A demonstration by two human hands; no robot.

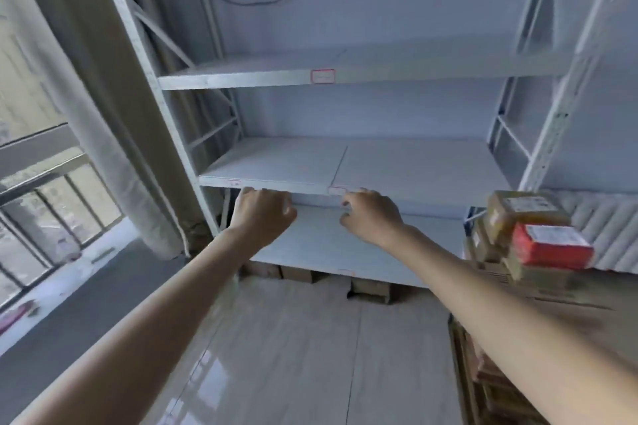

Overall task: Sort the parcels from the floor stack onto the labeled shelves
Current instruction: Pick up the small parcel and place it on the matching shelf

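Note:
A white metal shelving unit (414, 169) stands in front of me, with small red-bordered labels (322, 76) on the shelf edges. Its shelves hold no parcels that I can see. Both my arms reach forward to the front edge of the middle shelf. My left hand (262, 214) and my right hand (373, 216) hang just below that edge with loosely curled fingers and hold nothing. At the right, a stack of parcels (528, 245) rises from the floor: brown cardboard boxes with a red box (552, 248) near the top.
Brown boxes (297, 272) lie on the floor under the lowest shelf. A beige curtain (103, 114) and a railed window (41, 203) are at the left. Glossy tiled floor (310, 355) stretches below my arms. A second rack upright (559, 121) stands at the right.

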